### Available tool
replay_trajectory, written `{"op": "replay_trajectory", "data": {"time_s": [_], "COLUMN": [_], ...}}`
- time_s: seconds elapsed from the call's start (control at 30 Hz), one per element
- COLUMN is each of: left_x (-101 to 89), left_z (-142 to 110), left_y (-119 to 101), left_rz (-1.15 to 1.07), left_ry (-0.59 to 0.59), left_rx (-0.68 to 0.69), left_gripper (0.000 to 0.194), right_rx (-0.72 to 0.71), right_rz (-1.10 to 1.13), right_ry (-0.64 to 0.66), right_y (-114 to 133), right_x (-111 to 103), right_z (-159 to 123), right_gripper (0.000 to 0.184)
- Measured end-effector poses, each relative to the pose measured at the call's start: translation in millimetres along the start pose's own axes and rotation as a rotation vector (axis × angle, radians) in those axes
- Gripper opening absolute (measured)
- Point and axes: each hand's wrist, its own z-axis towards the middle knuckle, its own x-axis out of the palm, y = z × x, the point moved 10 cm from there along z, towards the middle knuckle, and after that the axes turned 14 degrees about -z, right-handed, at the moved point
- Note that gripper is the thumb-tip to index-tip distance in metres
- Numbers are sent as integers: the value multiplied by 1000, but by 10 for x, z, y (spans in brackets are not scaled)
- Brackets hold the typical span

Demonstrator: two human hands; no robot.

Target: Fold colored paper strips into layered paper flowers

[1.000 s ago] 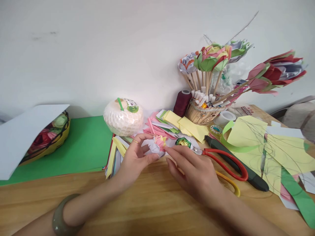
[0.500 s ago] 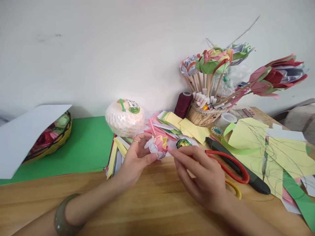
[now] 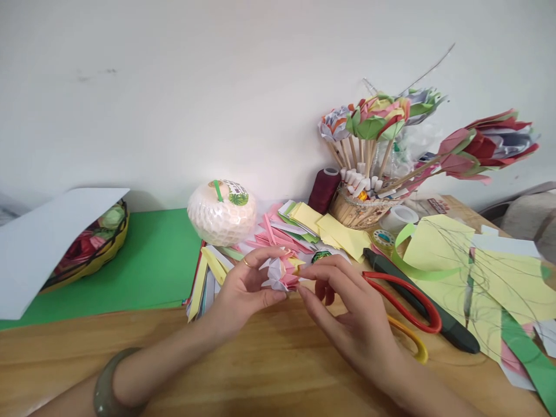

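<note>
Between the thumb and fingers of my left hand (image 3: 243, 286) sits a small folded paper flower (image 3: 280, 273), with white-lilac outer petals and pink and yellow ones inside. The hand is closed on its left side, with a ring on one finger and a bangle (image 3: 113, 382) round the wrist. From the right, my right hand (image 3: 354, 315) has its thumb and forefinger at the flower's pink edge, pinching a petal there. Its other fingers curl under. Red-handled scissors (image 3: 412, 301) and a dark green pen-shaped tool (image 3: 452, 327) lie just right of this hand.
Behind the flower lie paper strips (image 3: 282, 234) and yellow sheets (image 3: 343, 231). A basket (image 3: 362, 211) of stick-mounted paper flowers stands beside a maroon thread spool (image 3: 325, 191). A foam-netted fruit (image 3: 221, 214) stands left, near a yellow basket (image 3: 104, 255). Loose wires cover yellow paper (image 3: 443, 237) at right.
My right fingers have come in to the flower's right edge, thumb now spread lower. The flower has turned and tipped slightly in my left hand. The whole view has shifted a little.
</note>
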Motion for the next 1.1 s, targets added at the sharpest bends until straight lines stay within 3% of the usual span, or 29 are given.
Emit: {"op": "replay_trajectory", "data": {"time_s": [0.2,0.4,0.53,0.7,1.1], "left_x": [68,74,120,119,91], "left_z": [-56,-90,-85,-80,-55], "left_y": [20,98,112,80,44], "left_rz": [-45,-98,-182,-155,115], "left_ry": [16,-30,-7,4,75], "left_rx": [-60,-159,-186,-156,-29], "left_gripper": [39,27,27,23,29], "right_rx": [-57,-50,-56,-235,-290], "right_rz": [-130,-56,-119,-292,-391], "right_ry": [-23,7,-69,-136,-159], "right_y": [53,59,77,244,246], "right_x": [7,41,-35,-50,-27], "right_z": [-31,-18,-10,-82,-92], "right_gripper": [9,10,11,9,5]}}
